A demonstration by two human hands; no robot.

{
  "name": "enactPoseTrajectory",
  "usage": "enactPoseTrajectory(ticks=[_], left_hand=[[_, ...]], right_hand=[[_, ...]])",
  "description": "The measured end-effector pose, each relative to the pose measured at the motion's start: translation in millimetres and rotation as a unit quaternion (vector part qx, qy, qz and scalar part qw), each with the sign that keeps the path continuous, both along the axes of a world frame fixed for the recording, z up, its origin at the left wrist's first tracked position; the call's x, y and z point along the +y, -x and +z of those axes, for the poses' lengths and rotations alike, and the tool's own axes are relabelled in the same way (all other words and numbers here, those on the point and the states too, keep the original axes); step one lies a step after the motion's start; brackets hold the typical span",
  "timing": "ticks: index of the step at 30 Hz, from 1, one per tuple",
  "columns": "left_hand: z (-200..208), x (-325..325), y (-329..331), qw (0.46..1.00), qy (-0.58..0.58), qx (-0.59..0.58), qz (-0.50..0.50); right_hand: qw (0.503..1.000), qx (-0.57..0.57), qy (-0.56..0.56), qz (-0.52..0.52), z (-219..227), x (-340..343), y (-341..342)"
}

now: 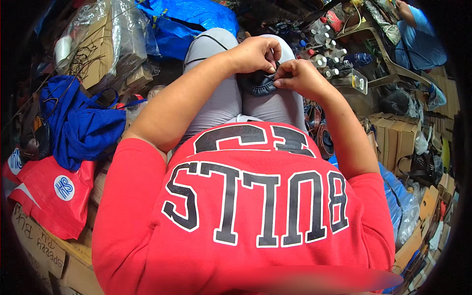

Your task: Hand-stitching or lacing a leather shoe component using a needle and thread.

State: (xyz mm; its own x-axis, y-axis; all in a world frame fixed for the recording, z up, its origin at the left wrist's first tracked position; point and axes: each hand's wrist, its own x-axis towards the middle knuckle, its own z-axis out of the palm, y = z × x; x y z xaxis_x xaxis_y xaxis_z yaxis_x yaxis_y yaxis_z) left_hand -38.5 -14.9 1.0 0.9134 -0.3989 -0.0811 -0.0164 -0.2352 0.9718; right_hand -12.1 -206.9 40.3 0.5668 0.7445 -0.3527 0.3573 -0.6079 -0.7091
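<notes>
Piece of dark puckered material (263, 90), long axis running leftward, is being pinched by fingers (283, 84) of the nearer right hand (302, 77), the left hand's (255, 53) grip being unclear.

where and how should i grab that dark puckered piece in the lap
Probably by the puckered lower rim of the dark piece, pinched between thumb and fingertips, coming from the near side: that curved edge faces the red shirt uncovered, while the right hand is at its right end and the left hand just above.
</notes>
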Motion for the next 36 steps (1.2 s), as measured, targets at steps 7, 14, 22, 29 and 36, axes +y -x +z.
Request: enactPoseTrajectory(ticks=[7,14,22,29,36], left_hand=[[20.7,17.2,58.7,0.941,-0.220,-0.204,0.153],[40.1,63.0,77.9,0.916,-0.318,-0.155,0.189],[46.4,3.0,46.6,0.822,0.519,0.105,0.209],[17.5,60.8,35.5,0.844,0.483,0.183,0.143],[27.1,146.2,50.0,0.924,-0.313,-0.082,0.206]], right_hand=[[0.956,0.202,-0.129,-0.169,-4.6,-39.5,-15.3],[0.962,-0.165,-0.168,-0.137,-40.6,-40.8,-1.1],[0.520,0.499,-0.563,-0.404,-31.3,-16.0,11.3],[0.578,0.542,-0.538,-0.289,-39.4,-48.6,19.3],[0.905,0.223,-0.148,-0.331,-53.8,-124.9,2.5]])
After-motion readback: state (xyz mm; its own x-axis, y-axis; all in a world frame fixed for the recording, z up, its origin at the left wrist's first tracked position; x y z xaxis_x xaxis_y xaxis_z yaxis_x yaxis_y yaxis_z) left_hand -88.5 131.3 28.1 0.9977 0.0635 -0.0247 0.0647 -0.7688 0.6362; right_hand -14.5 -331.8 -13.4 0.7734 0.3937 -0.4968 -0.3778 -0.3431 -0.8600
